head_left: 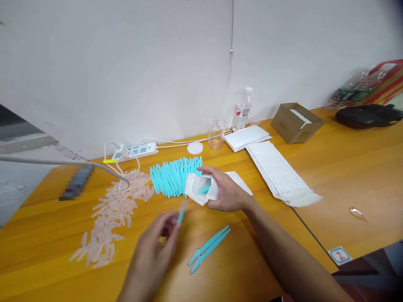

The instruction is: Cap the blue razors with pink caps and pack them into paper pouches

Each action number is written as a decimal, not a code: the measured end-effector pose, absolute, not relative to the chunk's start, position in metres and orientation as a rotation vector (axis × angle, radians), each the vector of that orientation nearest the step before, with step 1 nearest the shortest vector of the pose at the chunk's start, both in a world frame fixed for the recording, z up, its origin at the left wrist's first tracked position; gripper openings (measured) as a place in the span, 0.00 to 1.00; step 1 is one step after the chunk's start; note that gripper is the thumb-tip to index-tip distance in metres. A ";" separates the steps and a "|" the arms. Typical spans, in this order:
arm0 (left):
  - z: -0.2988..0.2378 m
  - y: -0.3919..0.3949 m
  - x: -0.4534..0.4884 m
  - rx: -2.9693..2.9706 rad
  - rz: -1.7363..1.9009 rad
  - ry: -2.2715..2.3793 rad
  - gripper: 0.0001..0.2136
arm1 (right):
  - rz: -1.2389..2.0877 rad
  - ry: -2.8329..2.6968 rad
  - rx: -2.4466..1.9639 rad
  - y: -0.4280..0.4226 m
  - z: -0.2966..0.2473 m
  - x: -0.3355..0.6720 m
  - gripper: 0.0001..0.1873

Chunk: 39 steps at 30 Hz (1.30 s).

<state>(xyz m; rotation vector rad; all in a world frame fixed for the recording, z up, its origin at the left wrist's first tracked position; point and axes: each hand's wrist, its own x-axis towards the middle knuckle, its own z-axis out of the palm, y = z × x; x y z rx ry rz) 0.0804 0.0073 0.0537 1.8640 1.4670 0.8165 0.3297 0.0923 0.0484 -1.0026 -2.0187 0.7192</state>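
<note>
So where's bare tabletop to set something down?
Right of the white packets, before the open brown cardboard box; also front-left, between pale pink translucent slivers and table edge. Crowded: the slim turquoise plastic sticks, hemmed between slivers and opened white bag.

L hand [153, 247] & R hand [231, 191], pers.'s own: both bare, knuckles rounded in outline. R forearm [283, 247]: bare fr. wrist to lower edge of view, smooth contour, slim at wrist, broader twd. elbow end. L thumb [173, 238]: bare, tapered twd. tip. L wrist [134, 281]: bare, cropped by lower edge. Nail detail, both hands: too small/blurred to tell.
</note>
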 end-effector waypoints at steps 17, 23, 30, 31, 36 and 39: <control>0.050 0.009 0.115 2.048 1.043 1.469 0.11 | 0.733 -2.031 -0.947 0.090 0.048 0.326 0.48; 0.026 -0.002 0.139 2.398 0.317 1.382 0.10 | 0.734 -2.026 -0.958 0.089 0.048 0.326 0.48; 0.024 0.005 0.129 2.306 0.385 1.411 0.09 | 0.718 -2.017 -0.962 0.090 0.050 0.328 0.47; 0.027 0.005 0.119 2.240 0.447 1.419 0.09 | 0.714 -2.009 -0.966 0.090 0.050 0.329 0.47; 0.066 -0.005 0.071 1.826 1.086 1.488 0.09 | 0.715 -1.994 -0.973 0.090 0.052 0.331 0.46; 0.086 -0.005 0.080 1.636 1.723 1.542 0.08 | 0.728 -2.007 -0.962 0.089 0.052 0.329 0.46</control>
